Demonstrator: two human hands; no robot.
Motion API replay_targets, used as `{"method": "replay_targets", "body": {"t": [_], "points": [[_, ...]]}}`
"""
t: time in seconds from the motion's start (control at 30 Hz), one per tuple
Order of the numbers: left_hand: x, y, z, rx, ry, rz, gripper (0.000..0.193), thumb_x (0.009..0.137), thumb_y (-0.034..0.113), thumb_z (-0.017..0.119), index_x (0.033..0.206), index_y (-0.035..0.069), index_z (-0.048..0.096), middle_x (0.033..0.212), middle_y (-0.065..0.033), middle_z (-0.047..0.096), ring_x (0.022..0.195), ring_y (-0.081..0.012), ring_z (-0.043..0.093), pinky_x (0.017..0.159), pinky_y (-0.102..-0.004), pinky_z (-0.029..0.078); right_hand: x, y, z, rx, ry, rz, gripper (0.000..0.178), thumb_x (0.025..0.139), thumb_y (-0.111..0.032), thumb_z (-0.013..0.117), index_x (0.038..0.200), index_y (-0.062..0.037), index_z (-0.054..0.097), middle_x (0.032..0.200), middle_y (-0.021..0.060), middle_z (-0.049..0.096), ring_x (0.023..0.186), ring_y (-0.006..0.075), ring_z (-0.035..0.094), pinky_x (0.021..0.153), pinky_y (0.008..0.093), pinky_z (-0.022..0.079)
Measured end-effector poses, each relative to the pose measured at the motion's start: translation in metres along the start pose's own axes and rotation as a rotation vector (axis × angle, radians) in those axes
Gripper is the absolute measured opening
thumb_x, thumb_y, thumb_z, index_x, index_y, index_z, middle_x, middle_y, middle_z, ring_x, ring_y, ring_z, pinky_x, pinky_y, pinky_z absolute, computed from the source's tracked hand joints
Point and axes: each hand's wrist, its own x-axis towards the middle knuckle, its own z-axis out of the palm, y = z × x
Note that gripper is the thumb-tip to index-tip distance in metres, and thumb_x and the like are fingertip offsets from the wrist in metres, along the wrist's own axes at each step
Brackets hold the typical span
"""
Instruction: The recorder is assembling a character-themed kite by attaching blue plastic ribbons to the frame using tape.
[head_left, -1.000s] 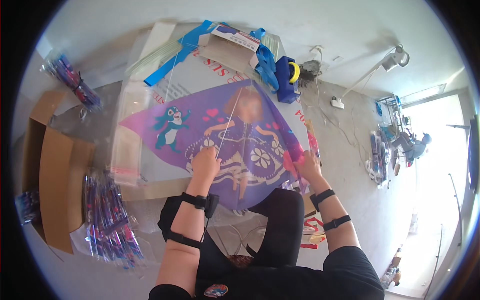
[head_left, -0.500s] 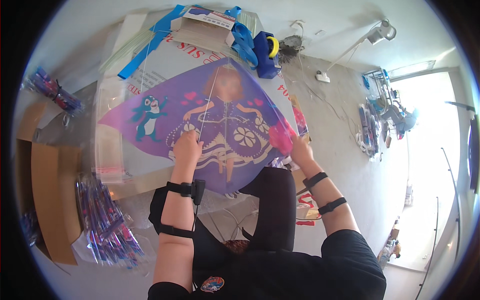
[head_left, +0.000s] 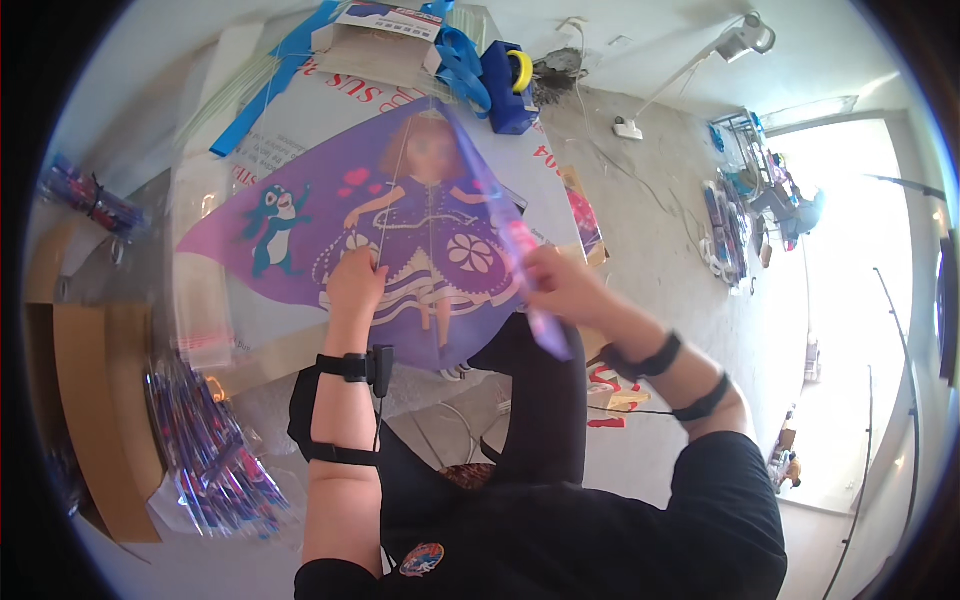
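A purple kite with a printed girl in a gown and a small blue animal lies spread over the work table. My left hand is closed at the kite's middle, by a thin spar or line that runs up toward the tip. My right hand pinches the kite's right edge, where the panel is folded up and inward into a narrow, blurred strip. What lies under my left fingers is partly hidden.
The table carries a blue tape dispenser, blue ribbon, a small carton and pale rods at the back. Bundles of wrapped kites and a cardboard box stand at left. A lamp is at upper right.
My right hand has moved left and inward, bringing the kite's right edge up and over. The left hand still holds the middle. The whole view has shifted slightly.
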Motion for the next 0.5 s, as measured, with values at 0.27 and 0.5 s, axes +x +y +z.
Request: {"method": "replay_targets", "body": {"t": [0.27,0.5], "points": [[0.008,-0.009,0.016,-0.112,0.027,0.053,0.022,0.078,0.022,0.069,0.078,0.004,0.057,0.078,-0.0137,0.061,0.077,-0.0351,0.06,0.064,-0.0444,0.046,0.018,-0.028,0.116,0.261,0.06,-0.216,0.04,0.082,-0.011,0.066,0.118,-0.0017,0.051,0.098,0.0115,0.061,0.085,0.017,0.062,0.074,0.03,0.052],[0.012,0.001,0.007,-0.081,-0.006,0.041,0.023,0.079,0.024,0.068,0.077,0.004,0.057,0.077,-0.0134,0.061,0.076,-0.0348,0.061,0.064,-0.0444,0.046,0.05,0.092,0.045,-0.411,0.662,-0.014,0.04,0.079,-0.027,0.067,0.11,-0.0039,0.056,0.102,0.0168,0.059,0.095,0.0303,0.059,0.084,0.0393,0.047]]}}
